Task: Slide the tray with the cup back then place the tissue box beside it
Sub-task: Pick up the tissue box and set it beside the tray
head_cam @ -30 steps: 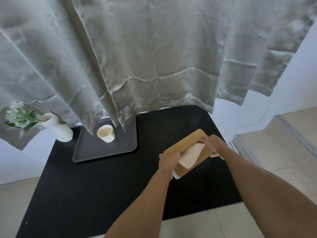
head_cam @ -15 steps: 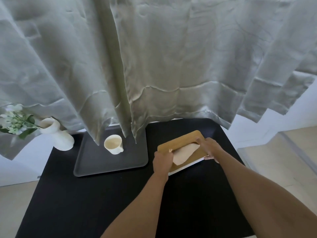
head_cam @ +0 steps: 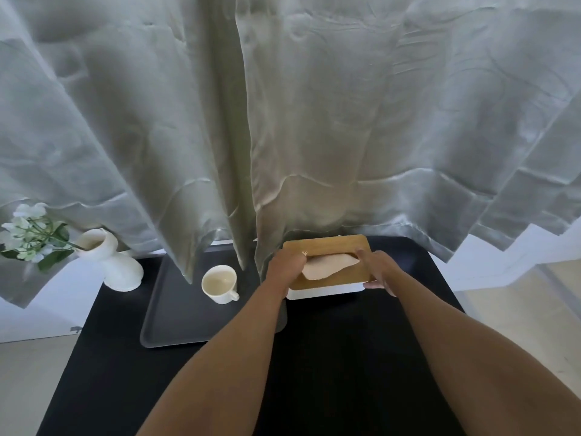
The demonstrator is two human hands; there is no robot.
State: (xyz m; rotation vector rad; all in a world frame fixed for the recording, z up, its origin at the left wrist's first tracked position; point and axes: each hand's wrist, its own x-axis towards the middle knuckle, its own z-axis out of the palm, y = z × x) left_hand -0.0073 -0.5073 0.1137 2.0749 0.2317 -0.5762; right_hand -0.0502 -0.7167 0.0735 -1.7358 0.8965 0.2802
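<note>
Currently left hand (head_cam: 284,265) and right hand (head_cam: 375,266) grip opposite ends of tissue box (head_cam: 327,247), fingers curled, just right of tray (head_cam: 176,313) holding cup (head_cam: 219,283).

Muted greys, black, white and warm wood

Black table (head_cam: 345,372); dark grey tray (head_cam: 176,316); cream cup (head_cam: 220,284); tissue box (head_cam: 327,247) with tan wooden lid, white base, pale beige tissue (head_cam: 327,265); white vase (head_cam: 116,265) with white-green flowers (head_cam: 28,234); plain grey-green curtain (head_cam: 314,121).

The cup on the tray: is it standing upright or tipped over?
Upright. The cup stands on its base on the grey tray, its round mouth facing up and its handle sticking out sideways. Whether it holds anything, I cannot tell.
</note>
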